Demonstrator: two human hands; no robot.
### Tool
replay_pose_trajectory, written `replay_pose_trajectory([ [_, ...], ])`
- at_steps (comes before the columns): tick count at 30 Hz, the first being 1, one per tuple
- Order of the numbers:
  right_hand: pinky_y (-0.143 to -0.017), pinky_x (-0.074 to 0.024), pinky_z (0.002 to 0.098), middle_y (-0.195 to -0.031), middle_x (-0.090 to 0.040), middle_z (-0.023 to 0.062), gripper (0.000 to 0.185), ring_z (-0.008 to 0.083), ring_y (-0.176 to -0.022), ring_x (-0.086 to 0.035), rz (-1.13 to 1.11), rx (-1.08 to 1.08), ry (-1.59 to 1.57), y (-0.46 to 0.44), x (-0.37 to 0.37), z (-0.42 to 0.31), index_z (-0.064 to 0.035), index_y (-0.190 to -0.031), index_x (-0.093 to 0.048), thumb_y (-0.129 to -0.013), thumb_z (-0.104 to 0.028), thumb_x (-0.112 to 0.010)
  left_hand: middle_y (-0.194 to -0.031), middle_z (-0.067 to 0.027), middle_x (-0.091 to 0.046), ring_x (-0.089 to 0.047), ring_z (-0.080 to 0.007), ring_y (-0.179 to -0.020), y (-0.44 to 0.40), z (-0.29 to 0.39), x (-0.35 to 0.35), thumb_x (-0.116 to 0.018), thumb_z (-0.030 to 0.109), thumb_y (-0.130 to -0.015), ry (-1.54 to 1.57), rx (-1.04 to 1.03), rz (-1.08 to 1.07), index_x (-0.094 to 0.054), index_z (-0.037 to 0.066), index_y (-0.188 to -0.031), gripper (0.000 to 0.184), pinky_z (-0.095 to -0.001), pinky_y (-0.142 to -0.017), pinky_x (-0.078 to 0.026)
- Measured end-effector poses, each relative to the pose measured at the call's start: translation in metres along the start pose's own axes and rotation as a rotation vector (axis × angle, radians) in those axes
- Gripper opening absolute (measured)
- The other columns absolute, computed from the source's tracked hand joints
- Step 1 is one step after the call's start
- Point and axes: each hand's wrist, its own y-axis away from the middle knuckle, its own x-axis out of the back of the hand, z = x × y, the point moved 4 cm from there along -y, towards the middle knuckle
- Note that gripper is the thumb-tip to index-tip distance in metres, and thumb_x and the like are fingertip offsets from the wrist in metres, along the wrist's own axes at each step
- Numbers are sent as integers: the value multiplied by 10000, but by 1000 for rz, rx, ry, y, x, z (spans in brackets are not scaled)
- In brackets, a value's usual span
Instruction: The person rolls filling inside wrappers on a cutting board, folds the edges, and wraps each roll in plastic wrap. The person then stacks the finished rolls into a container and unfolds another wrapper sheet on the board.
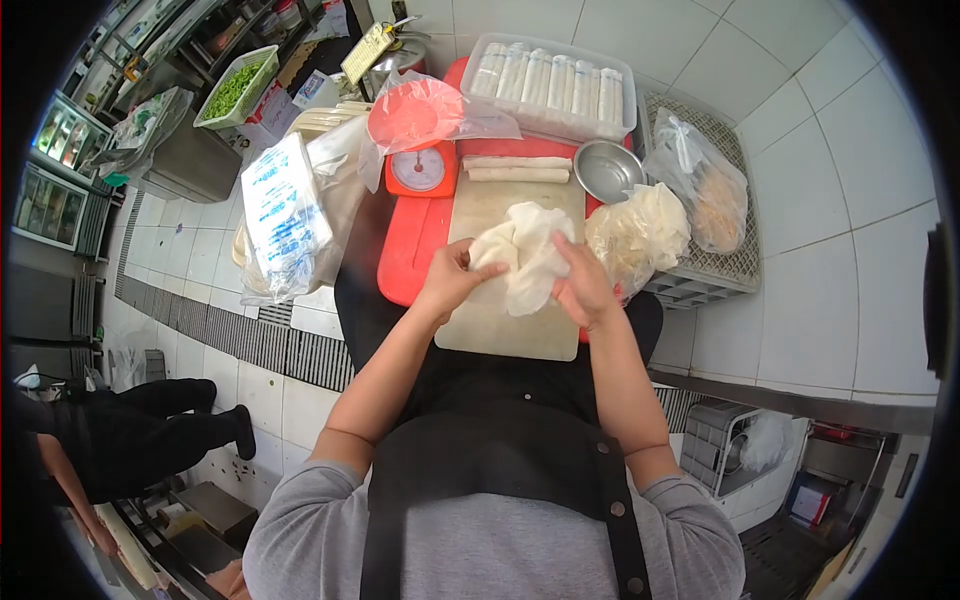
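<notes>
Between my hands a thin, pale dough wrapper (522, 250) is held crumpled and folded above a cutting board (508, 335). My left hand (452, 278) pinches its left edge between thumb and fingers. On the other side, my right hand (584, 284) grips the right edge. Long white rolls (517, 170) lie side by side across the far end of the board. Just right of my right hand, a clear plastic bag (612, 245) holds more pale wrappers. A steel bowl (608, 170) sits beyond that bag.
An orange scale (420, 172) with a plastic-covered pan stands left of the board. Behind is a clear tub (550, 125) of wrapped rolls. A bagged item (715, 205) rests on a crate at right. Plastic bags (285, 215) lie left. Another person (130, 435) stands at far left.
</notes>
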Motion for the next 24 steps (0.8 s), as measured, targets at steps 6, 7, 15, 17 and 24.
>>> replay_pose_trajectory([
  [6,-793,-565,317,-1113,-751,88,334,149,-990,-719,105,220,308,2,49,-52,18,-1242,-695,-1073,-260,-621,-1037,-48,-748,-708,-132,-922,-2,16,29,-805,130,-939,319,-12,89,-722,6,-1156,263,-313,-807,-575],
  [7,-793,-565,317,-1113,-751,88,334,149,-990,-719,106,221,308,1,48,-54,18,-1242,-695,-1073,-260,-621,-1010,-48,-740,-706,-134,-925,0,21,31,-815,147,-934,379,29,103,-722,12,-1116,245,-316,-814,-578],
  [15,-868,-558,347,-1136,-759,127,336,205,-957,-723,172,246,427,-13,44,-66,39,-1201,-722,-1040,-250,-664,-1035,-84,-744,-721,-159,-864,-13,12,49,-779,73,-943,610,-22,133,-700,-13,-1151,239,-311,-783,-591],
  [17,-837,-549,372,-1065,-751,165,311,263,-912,-718,274,405,866,-36,74,-52,33,-1137,-731,-1014,-249,-686,-1072,-94,-734,-717,-166,-892,-25,-6,56,-795,69,-924,386,27,193,-692,-13,-1171,280,-317,-800,-593],
  [24,-679,-473,483,-793,-630,263,263,428,-726,-635,293,540,1394,-43,74,-30,36,-941,-666,-970,-224,-699,-1090,-94,-681,-674,-182,-966,-31,-70,63,-824,18,-845,-202,-93,455,-675,-10,-1212,397,-314,-825,-576],
])
